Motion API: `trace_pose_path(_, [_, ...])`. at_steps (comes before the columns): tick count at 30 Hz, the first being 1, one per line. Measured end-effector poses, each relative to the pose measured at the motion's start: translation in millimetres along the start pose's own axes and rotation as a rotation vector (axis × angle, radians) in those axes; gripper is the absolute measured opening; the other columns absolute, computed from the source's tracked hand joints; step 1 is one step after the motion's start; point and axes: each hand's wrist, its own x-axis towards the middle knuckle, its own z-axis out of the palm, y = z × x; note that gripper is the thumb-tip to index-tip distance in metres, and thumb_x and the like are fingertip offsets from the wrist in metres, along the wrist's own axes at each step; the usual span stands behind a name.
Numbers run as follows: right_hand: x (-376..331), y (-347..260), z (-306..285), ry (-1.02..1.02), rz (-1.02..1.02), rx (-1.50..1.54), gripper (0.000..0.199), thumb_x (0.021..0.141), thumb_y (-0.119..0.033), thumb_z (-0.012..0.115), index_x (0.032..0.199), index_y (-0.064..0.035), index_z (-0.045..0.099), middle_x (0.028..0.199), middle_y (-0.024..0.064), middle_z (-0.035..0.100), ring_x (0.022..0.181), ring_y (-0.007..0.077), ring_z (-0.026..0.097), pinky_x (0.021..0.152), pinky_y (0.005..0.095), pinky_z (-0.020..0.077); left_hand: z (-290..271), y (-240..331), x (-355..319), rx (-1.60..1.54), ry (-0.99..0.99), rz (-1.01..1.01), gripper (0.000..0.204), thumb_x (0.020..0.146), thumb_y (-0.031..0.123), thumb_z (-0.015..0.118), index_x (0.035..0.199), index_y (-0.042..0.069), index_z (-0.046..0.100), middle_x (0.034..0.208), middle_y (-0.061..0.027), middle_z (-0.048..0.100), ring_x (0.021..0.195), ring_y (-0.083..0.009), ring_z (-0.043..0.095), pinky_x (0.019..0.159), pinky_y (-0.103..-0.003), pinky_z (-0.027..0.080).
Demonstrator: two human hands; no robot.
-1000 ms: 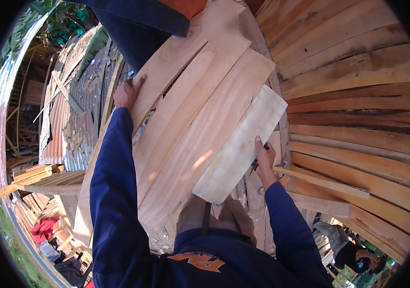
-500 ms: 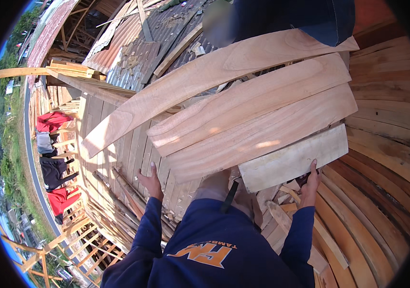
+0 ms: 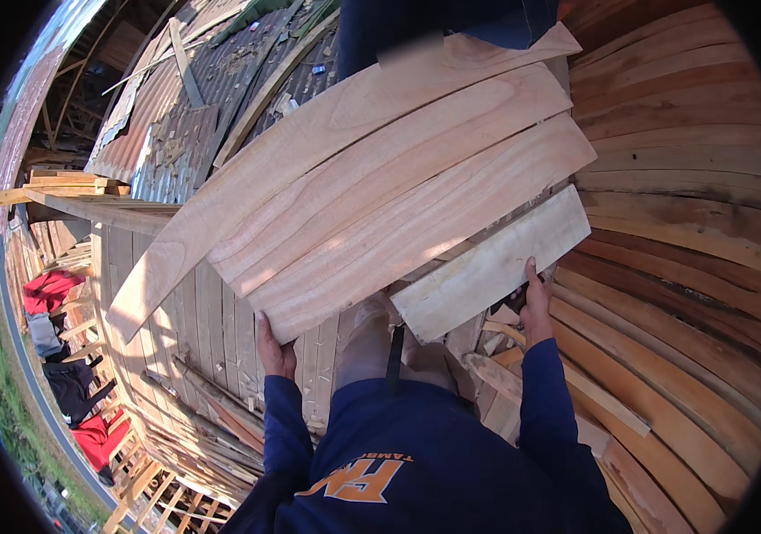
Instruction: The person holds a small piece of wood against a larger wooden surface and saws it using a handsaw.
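Observation:
My left hand is closed on the lower left end of a pinkish curved plank, thumb on top and fingers hidden below. Above it lie a second wide plank and a longer arched plank, nearly edge to edge. My right hand grips the near edge of a short pale board. Its thumb rests on the board's face, while the other fingers are mostly hidden. Beside those fingers is a small dark object that I cannot make out.
Someone in dark clothing is at the far ends of the planks. Curved wall planking rises on the right. Loose poles and wood scraps lie on the plank floor. Clothes hang over the left framework; corrugated sheets lie beyond.
My left hand, open and apart from the wood before, has closed on the plank's end. The view has shifted, and the planks now lie closer together. My right hand still holds the pale board.

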Motion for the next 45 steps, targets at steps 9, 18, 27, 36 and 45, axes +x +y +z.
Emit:
trace_pose_path(9, [-4.9,10.8,-23.1,0.001,0.073,0.004,0.041,0.088,-0.041,0.075,0.099,-0.0034,0.061,0.069,0.0006,0.057,0.046,0.0088,0.048,0.038,0.0263,0.0416,-1.5,1.0,-24.9,0.774,0.344,0.529,0.046,0.096,0.036,0.062,0.123,0.002,0.048,0.124,-0.0122,0.053,0.118,-0.0282,0.049,0.099,-0.044,0.040])
trace_pose_path(18, [-12.2,12.6,-5.3,0.070,0.064,0.058,0.042,0.085,-0.039,0.079,0.095,-0.0023,0.062,0.065,-0.0001,0.056,0.045,0.0095,0.047,0.037,0.0273,0.0360,251.5,-89.1,-133.7,1.771,-1.063,1.077,0.105,0.066,0.045,0.082,0.154,0.014,0.032,0.160,-0.0210,0.021,0.148,-0.0452,0.014,0.118,-0.060,0.013])
trace_pose_path(27, [-23.0,22.9,-16.6,0.015,0.023,0.046,0.046,0.083,-0.039,0.080,0.103,0.0007,0.067,0.076,0.0041,0.065,0.054,0.0110,0.055,0.042,0.0290,0.0396,257.0,-120.1,-91.8,1.827,-1.208,1.221,0.110,0.059,0.040,0.080,0.155,0.017,0.031,0.160,-0.0294,0.014,0.148,-0.0486,0.012,0.119,-0.061,0.010])
trace_pose_path(36, [-63.1,69.7,-88.8,0.265,-0.159,-0.018,0.062,0.092,-0.028,0.070,0.141,0.0020,0.047,0.081,0.0073,0.067,0.050,0.0077,0.051,0.044,0.0258,0.0407,282.2,-140.1,-85.4,1.625,-1.159,1.242,0.098,0.078,0.051,0.072,0.150,-0.001,0.031,0.153,-0.0305,0.025,0.142,-0.0464,0.026,0.118,-0.055,0.019])
trace_pose_path(45, [-262.2,30.3,-140.7,0.476,-0.302,0.052,0.053,0.093,-0.004,0.060,0.143,0.0034,0.046,0.080,0.0036,0.062,0.054,0.0057,0.052,0.049,0.0226,0.0433,358.4,-182.4,-91.5,1.644,-0.839,1.199,0.062,0.092,0.041,0.061,0.135,-0.002,0.045,0.120,-0.0187,0.055,0.112,-0.0348,0.051,0.092,-0.047,0.040])
